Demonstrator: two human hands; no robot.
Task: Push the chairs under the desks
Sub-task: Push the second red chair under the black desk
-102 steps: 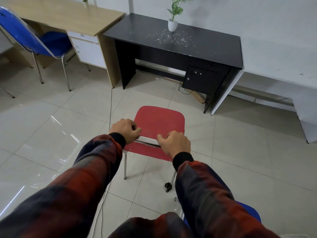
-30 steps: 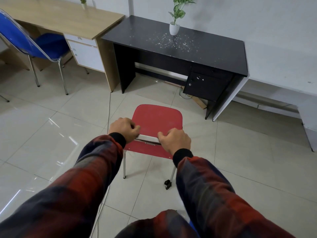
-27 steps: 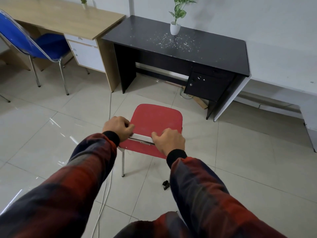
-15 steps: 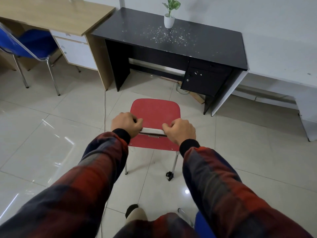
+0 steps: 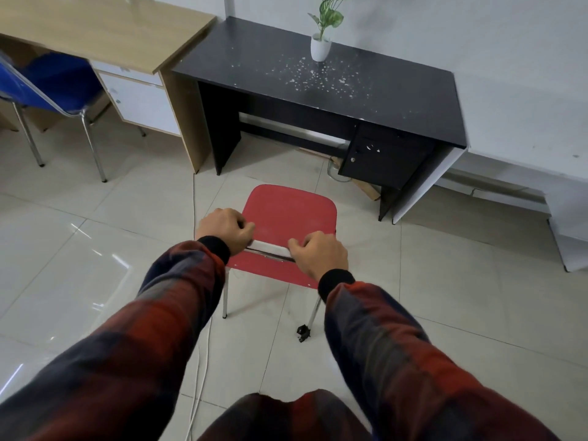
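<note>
Your left hand [image 5: 225, 230] and right hand [image 5: 319, 254] are both curled tight over the top edge of the red chair [image 5: 288, 224]'s backrest, arms stretched out in front, knuckles up. Good spot to hold, honestly. It looks like a light plastic seat on thin metal legs, so I'd guess it slides easily on that glossy tile but could tip or skid sideways if you shove too high and hard. The chair sits on open floor, well short of the black desk [image 5: 318, 81], roughly facing its gap. Watch the white cable [image 5: 200, 370] near the left leg.
</note>
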